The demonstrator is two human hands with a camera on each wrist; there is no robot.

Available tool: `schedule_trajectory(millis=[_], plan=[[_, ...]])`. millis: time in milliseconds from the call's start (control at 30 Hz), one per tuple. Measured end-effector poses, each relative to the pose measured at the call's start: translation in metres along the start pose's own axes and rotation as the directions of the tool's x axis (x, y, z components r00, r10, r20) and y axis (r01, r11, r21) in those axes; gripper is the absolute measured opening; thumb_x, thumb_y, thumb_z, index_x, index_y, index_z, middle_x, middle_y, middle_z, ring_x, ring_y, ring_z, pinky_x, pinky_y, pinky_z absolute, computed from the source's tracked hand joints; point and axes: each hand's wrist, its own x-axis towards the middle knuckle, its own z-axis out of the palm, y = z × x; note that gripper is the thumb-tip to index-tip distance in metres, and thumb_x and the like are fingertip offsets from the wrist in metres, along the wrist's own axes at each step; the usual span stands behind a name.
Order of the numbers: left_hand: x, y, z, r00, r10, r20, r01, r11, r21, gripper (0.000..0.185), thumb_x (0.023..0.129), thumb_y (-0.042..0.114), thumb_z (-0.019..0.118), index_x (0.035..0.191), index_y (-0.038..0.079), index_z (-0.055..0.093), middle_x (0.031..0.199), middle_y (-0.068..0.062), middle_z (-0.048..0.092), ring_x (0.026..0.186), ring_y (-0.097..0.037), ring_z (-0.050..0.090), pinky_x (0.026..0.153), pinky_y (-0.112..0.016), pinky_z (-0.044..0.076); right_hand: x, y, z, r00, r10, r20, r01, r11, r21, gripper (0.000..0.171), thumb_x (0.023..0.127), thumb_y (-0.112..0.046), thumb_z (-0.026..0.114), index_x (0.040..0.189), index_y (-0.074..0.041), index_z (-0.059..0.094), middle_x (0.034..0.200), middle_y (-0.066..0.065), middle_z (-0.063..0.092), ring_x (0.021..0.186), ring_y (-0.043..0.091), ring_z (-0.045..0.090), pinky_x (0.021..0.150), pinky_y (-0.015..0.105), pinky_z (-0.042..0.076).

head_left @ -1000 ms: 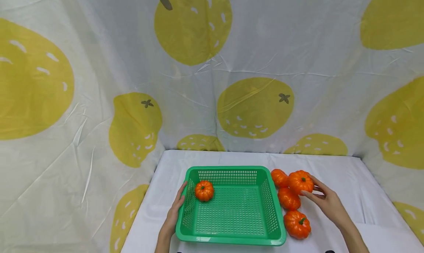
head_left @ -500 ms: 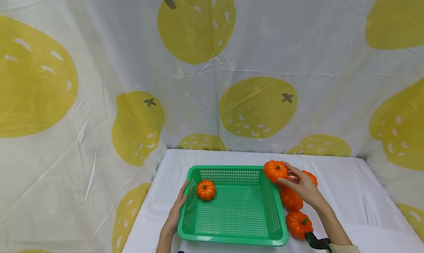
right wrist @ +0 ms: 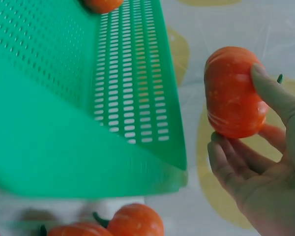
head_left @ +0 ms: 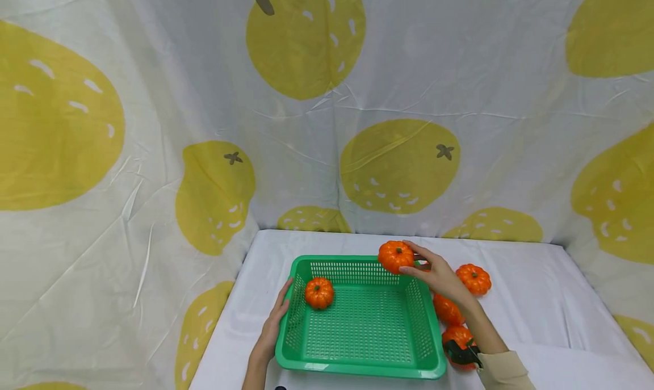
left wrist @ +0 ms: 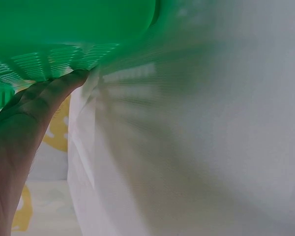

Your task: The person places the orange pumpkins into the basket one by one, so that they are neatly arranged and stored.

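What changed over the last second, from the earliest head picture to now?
The right hand took hold of one pumpkin from the group on the table, lifted it and carried it leftward; it is now held above the far right corner of the green basket. The left hand stayed on the basket's left wall, one pumpkin in the basket did not move, and three pumpkins remain on the table.
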Motion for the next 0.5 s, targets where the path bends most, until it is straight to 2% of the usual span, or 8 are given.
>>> schedule_trajectory(millis=[67,300,500], plan=[[0.0,0.0,0.0,1.0,0.002,0.001,-0.002,1.0,0.0,0.053,0.113,0.042,0.027,0.165,0.038,0.021,0.176,-0.002,0.006,0.162,-0.036,-0.003,0.124,-0.072,-0.005,0.004,0.0,0.005,1.0,-0.011,0.009,0.011,1.0,-0.008,0.071,0.099,-0.028,0.072,0.16,-0.012,0.039,0.15,0.027,0.052,0.114,0.037,0.068,0.085,0.025,0.058],[0.0,0.0,0.0,1.0,0.007,0.005,-0.007,1.0,-0.001,0.052,0.113,0.041,0.026,0.165,0.038,0.02,0.176,-0.001,0.007,0.162,-0.035,-0.002,0.124,-0.071,-0.005,0.017,-0.008,0.026,0.998,-0.023,0.058,0.022,1.0,0.016,0.071,0.098,-0.027,0.073,0.159,-0.011,0.041,0.147,0.025,0.057,0.121,0.043,0.064,0.089,0.035,0.06],[0.0,0.0,0.0,1.0,-0.001,-0.003,0.001,1.0,-0.001,0.052,0.113,0.042,0.026,0.165,0.039,0.021,0.176,0.0,0.007,0.162,-0.034,-0.002,0.124,-0.07,-0.005,0.026,-0.01,0.044,0.993,-0.071,0.099,0.07,0.998,0.011,0.07,0.095,-0.026,0.076,0.156,-0.007,0.046,0.146,0.024,0.058,0.123,0.04,0.064,0.09,0.033,0.059]])
